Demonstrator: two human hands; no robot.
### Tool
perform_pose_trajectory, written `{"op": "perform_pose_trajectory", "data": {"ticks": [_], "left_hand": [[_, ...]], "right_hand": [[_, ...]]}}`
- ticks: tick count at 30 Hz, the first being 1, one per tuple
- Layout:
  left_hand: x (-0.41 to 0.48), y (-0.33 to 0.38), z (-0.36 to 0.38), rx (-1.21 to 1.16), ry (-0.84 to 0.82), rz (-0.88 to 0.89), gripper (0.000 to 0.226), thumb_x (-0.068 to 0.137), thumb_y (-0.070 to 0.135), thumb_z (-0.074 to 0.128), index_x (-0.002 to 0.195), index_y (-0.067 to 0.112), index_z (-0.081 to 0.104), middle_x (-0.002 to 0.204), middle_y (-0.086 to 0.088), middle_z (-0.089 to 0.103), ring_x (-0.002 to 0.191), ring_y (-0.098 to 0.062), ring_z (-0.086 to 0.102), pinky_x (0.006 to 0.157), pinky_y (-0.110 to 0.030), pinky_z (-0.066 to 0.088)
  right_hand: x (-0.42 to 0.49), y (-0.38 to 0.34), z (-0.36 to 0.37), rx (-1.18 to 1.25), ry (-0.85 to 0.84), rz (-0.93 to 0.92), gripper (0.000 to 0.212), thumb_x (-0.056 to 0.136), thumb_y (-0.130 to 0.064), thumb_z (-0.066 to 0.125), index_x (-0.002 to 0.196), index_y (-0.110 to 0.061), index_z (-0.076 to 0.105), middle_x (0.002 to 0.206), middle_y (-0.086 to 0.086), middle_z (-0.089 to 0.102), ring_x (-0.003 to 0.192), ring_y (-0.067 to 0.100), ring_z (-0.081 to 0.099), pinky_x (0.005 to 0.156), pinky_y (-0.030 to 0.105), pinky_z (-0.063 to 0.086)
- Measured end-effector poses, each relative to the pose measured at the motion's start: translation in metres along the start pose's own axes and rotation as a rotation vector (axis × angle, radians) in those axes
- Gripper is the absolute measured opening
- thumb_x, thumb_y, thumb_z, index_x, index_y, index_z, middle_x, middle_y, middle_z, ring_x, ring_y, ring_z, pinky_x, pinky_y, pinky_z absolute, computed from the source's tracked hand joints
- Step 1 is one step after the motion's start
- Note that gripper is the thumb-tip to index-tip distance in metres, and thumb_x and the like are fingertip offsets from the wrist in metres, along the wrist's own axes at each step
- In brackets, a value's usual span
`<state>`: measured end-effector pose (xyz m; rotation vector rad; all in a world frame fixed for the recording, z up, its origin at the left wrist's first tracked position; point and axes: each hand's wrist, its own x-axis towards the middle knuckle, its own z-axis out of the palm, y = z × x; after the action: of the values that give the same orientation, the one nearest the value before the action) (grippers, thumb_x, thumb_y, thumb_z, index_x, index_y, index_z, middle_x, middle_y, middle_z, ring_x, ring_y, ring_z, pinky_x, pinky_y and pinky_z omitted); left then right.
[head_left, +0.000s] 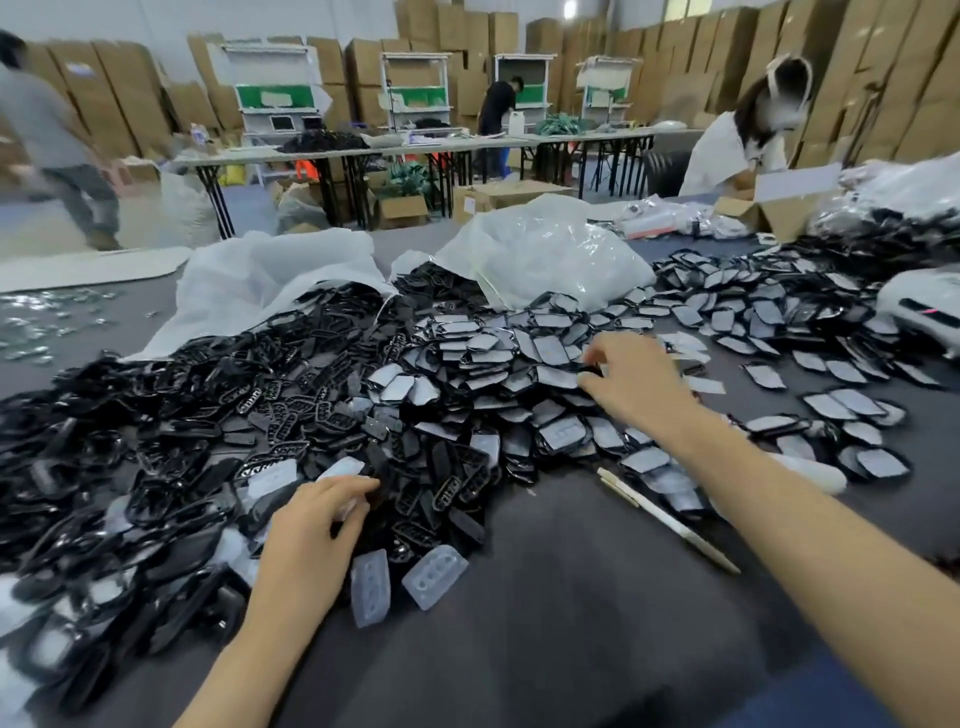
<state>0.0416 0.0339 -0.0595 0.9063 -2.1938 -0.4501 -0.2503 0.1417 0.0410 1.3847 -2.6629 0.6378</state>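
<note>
Bright even overhead light, glare on plastic bags (540, 249); wide-angle bending at edges, background softly blurred

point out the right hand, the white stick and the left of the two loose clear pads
right hand (636, 379), head view, back of hand
white stick (670, 522), head view, mid-shaft
left clear pad (370, 592), head view, flat middle

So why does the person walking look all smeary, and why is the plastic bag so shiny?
In the head view, the walking person at far left is smeared by motion blur, and the right hand looks a little blurred too; the left hand looks sharper. Also in the head view, the clear plastic bag catches white glare, and the wide lens curves the scene's edges.
</note>
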Motion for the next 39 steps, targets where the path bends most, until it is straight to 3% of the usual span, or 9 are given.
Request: {"op": "perform_pose_trajectory", "data": {"ticks": [2,7,12,16,20,24,30,34,39], "left_hand": [[0.002,0.000,-0.003,-0.082,0.033,-0.054,0.029,0.080,-0.005,0.073,0.096,0.020,0.075,0.094,0.009,0.069,0.078,0.007,0.063,0.071,-0.007,0.044],[0.009,0.004,-0.008,-0.082,0.065,-0.058,0.030,0.079,-0.012,0.068,0.091,0.014,0.077,0.096,0.013,0.068,0.086,0.007,0.060,0.073,0.003,0.038],[0.010,-0.006,-0.008,0.003,0.091,-0.124,0.034,0.085,-0.005,0.063,0.108,0.018,0.072,0.108,0.010,0.065,0.093,-0.013,0.063,0.080,-0.010,0.039],[0.011,-0.011,-0.005,0.044,-0.042,-0.155,0.037,0.089,0.003,0.062,0.121,0.020,0.065,0.123,0.007,0.060,0.119,-0.014,0.052,0.096,-0.017,0.035],[0.012,-0.012,-0.010,0.012,-0.030,-0.139,0.034,0.086,-0.002,0.064,0.111,0.019,0.069,0.101,0.016,0.061,0.094,-0.002,0.059,0.078,-0.010,0.043],[0.015,-0.015,-0.013,-0.017,-0.007,-0.137,0.038,0.082,-0.009,0.065,0.106,0.018,0.070,0.089,0.027,0.058,0.087,0.019,0.053,0.073,0.001,0.037],[0.014,-0.013,-0.015,-0.057,-0.015,-0.143,0.027,0.090,0.006,0.062,0.110,0.023,0.067,0.091,0.016,0.062,0.076,0.004,0.058,0.065,-0.003,0.038],[0.014,-0.013,-0.018,-0.119,-0.039,-0.162,0.035,0.088,0.006,0.065,0.113,0.031,0.064,0.092,0.016,0.059,0.074,-0.005,0.055,0.067,-0.008,0.038],[0.015,-0.013,-0.017,-0.171,0.032,-0.188,0.033,0.084,0.007,0.071,0.089,0.039,0.061,0.081,0.019,0.054,0.067,-0.008,0.050,0.061,-0.018,0.041]], "right_hand": [[-0.010,-0.050,0.010,0.140,-0.118,-0.141,0.017,0.090,-0.021,0.057,0.103,-0.012,0.064,0.101,0.007,0.067,0.096,0.023,0.060,0.084,0.034,0.049],[-0.027,-0.129,0.071,0.261,-0.327,-0.291,0.019,0.092,-0.020,0.057,0.108,-0.011,0.063,0.105,0.009,0.064,0.099,0.026,0.058,0.087,0.036,0.049],[-0.032,-0.148,0.123,0.200,-0.213,-0.343,0.030,0.092,-0.022,0.055,0.121,-0.020,0.060,0.118,0.007,0.054,0.112,0.026,0.043,0.097,0.032,0.038],[-0.036,-0.145,0.138,0.099,-0.117,-0.483,0.043,0.090,-0.021,0.054,0.131,-0.037,0.051,0.125,0.002,0.045,0.112,0.027,0.039,0.092,0.041,0.042],[-0.033,-0.139,0.138,0.145,-0.126,-0.568,0.034,0.089,-0.019,0.058,0.117,-0.038,0.064,0.139,-0.004,0.044,0.118,0.026,0.038,0.094,0.041,0.038],[-0.033,-0.139,0.139,0.205,-0.067,-0.599,0.008,0.085,-0.024,0.067,0.092,-0.025,0.073,0.129,-0.005,0.056,0.122,0.027,0.043,0.092,0.044,0.041],[-0.039,-0.144,0.141,0.350,0.142,-0.614,0.004,0.083,-0.020,0.064,0.083,-0.019,0.067,0.105,-0.006,0.067,0.117,0.023,0.055,0.090,0.037,0.043],[-0.041,-0.144,0.139,0.462,0.113,-0.597,0.003,0.083,-0.011,0.067,0.083,-0.014,0.067,0.100,-0.004,0.068,0.118,0.023,0.055,0.093,0.042,0.043],[-0.042,-0.141,0.139,0.617,0.008,-0.538,0.006,0.086,-0.007,0.063,0.085,-0.013,0.065,0.095,-0.003,0.066,0.118,0.019,0.051,0.099,0.041,0.041]]}}
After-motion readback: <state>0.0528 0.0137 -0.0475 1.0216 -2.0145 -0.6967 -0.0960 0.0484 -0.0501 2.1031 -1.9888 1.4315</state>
